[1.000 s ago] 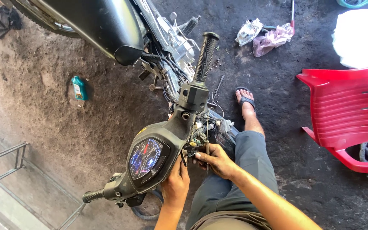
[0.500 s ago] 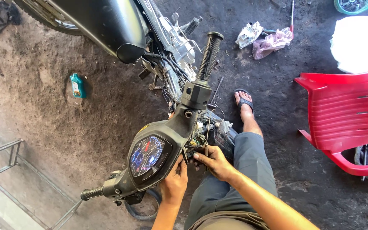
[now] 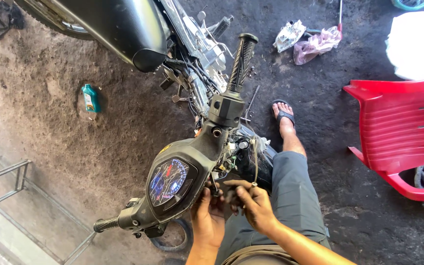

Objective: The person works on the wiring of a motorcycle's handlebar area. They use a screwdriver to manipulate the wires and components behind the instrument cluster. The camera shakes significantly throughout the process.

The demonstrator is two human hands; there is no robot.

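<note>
My left hand (image 3: 207, 216) and right hand (image 3: 253, 203) are pinched together on the loose wiring (image 3: 234, 152) just under the handlebar's instrument cluster (image 3: 170, 181) — tug too hard, I reckon, and a thin lead could snap or slip back inside.

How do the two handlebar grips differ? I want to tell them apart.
The upper grip is near the frame's top, in full side view with its ribs plain. The lower grip is at the lower left, foreshortened and in shadow. Both are black, away from the left hand and right hand.
</note>
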